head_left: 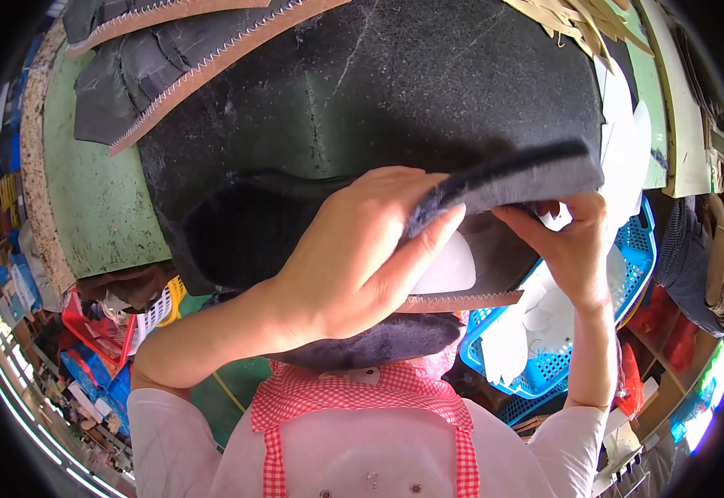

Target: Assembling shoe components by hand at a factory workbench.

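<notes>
Both my hands hold a curved dark grey piece with black plush lining above the black board. My left hand grips its left part, thumb along the lower edge. At its right end, my right hand pinches it from below; some fingertips are hidden behind it. Under and left of my left hand lies dark plush material; I cannot tell whether it belongs to the held piece. Beneath the held piece, a rounded white piece rests on grey material with a zigzag-stitched brown edge.
Grey pieces with zigzag-stitched brown edges lie at the upper left. Beige cut pieces and white sheets line the board's right side. A blue basket holds white pieces. A red basket stands at left. Another person's arm shows at right.
</notes>
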